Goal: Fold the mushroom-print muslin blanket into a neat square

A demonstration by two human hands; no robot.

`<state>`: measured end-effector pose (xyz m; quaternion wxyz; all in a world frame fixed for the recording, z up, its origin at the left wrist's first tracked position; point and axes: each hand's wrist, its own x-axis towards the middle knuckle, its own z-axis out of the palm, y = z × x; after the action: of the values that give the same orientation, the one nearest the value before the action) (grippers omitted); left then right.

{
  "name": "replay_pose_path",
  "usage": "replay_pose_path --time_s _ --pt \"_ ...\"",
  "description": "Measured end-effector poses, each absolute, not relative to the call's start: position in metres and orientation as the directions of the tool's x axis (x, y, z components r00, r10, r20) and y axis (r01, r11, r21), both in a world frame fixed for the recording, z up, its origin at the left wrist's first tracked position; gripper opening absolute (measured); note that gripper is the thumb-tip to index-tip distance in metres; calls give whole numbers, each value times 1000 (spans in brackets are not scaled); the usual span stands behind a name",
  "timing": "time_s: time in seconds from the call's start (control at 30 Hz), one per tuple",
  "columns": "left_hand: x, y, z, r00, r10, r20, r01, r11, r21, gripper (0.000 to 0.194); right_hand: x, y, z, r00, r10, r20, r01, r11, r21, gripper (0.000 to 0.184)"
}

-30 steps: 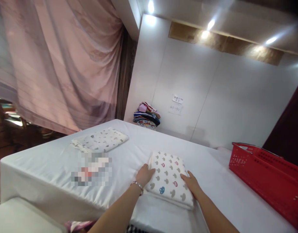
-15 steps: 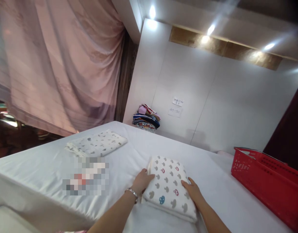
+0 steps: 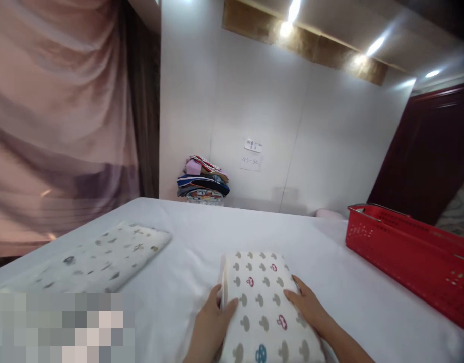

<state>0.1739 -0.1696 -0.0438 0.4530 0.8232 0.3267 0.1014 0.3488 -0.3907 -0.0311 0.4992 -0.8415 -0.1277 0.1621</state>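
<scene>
A folded white cloth (image 3: 262, 302) printed with grey, red and blue mushrooms lies on the white-covered table in front of me. My left hand (image 3: 212, 320) grips its left edge, thumb on top and fingers along the folded side. On the opposite edge, my right hand (image 3: 311, 305) holds it the same way, its thumb over the top and the other fingers partly hidden by the side. The cloth's near end runs out of the bottom of the view.
A second folded cloth (image 3: 103, 257) with small dark prints lies at the left; pixelation covers the area below it. A red plastic basket (image 3: 405, 262) stands at the right. Folded clothes (image 3: 203, 181) are stacked by the wall beyond the white tabletop (image 3: 171, 312).
My view has swung right and come closer to the table. The mushroom-print cloth sits lower in view, with both hands still at its sides.
</scene>
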Motion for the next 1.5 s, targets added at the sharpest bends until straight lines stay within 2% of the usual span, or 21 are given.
replay_pose_path --time_s 0.1,0.17,0.33,0.43,0.63,0.77,0.83,0.93,1.03,1.13,1.2,1.27,1.33,1.4,1.5 --pt "171 -167 -56 777 612 -149 459 -387 800 60 353 -382 -19 897 433 -87 78 -350 -934 79" --pt "172 -166 -65 778 610 -154 473 -406 782 62 362 -380 -13 888 455 -75 87 -324 -942 81" --pt "176 -167 -70 815 563 -135 458 -483 746 59 390 -393 -34 937 328 -123 92 -569 -817 77" --pt "174 -172 -58 826 557 -88 428 -517 741 58 390 -402 -43 947 305 -104 107 -602 -791 73" --pt "168 -183 -34 798 602 -27 399 -495 772 60 370 -416 -12 886 351 -304 -62 -560 -826 88" --pt "167 -189 -29 772 636 -25 416 -474 776 60 359 -432 -5 850 395 -348 -52 -596 -802 94" --pt "167 -195 -26 758 650 -52 443 -455 773 59 356 -438 -10 859 404 -313 8 -624 -781 92" --pt "166 -207 -20 745 658 -110 497 -437 750 59 355 -442 -20 886 423 -189 132 -621 -773 85" --pt "165 -220 -17 755 651 -85 498 -483 720 51 356 -441 -26 898 421 -126 194 -636 -747 78" --pt "164 -228 -17 733 676 -72 511 -479 714 50 354 -439 -20 899 426 -100 260 -704 -661 71" --pt "162 -229 -18 708 698 -104 531 -429 731 56 345 -436 -12 879 477 19 400 -714 -575 65" --pt "160 -229 -19 689 713 -130 538 -383 751 60 331 -430 -4 789 585 190 593 -642 -486 57" --pt "159 -229 -20 680 716 -159 530 -329 782 63 313 -422 -1 629 714 308 764 -494 -415 50" --pt "158 -230 -20 678 705 -206 504 -242 829 62 295 -412 -4 471 812 345 863 -343 -370 47" --pt "157 -231 -21 665 696 -271 422 -51 905 50 273 -397 -15 306 877 370 928 -189 -320 44"
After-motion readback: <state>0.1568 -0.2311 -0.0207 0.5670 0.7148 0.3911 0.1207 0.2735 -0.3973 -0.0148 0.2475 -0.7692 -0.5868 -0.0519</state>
